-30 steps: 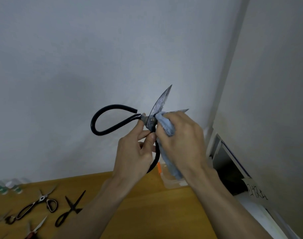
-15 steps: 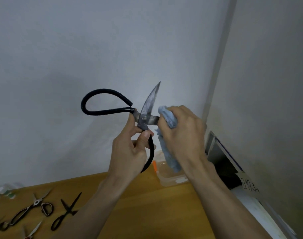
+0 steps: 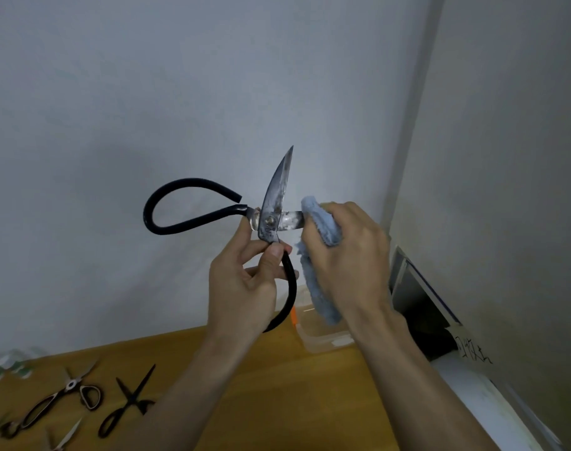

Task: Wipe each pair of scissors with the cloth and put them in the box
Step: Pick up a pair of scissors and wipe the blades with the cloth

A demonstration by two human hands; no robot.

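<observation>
The large black-handled scissors [image 3: 271,219] are held up in front of the pale wall, well above the wooden worktop [image 3: 277,395], with open air all round them. Their blades are spread wide: one mottled, stained blade points up, the other runs sideways into the blue cloth [image 3: 320,222]. The left hand [image 3: 245,284] pinches them just below the pivot; the right hand [image 3: 346,255] grips the cloth round the sideways blade. The clear box [image 3: 326,340] sits at the worktop's far right edge, below the hands. Three smaller scissors [image 3: 128,402] lie near the left edge.
</observation>
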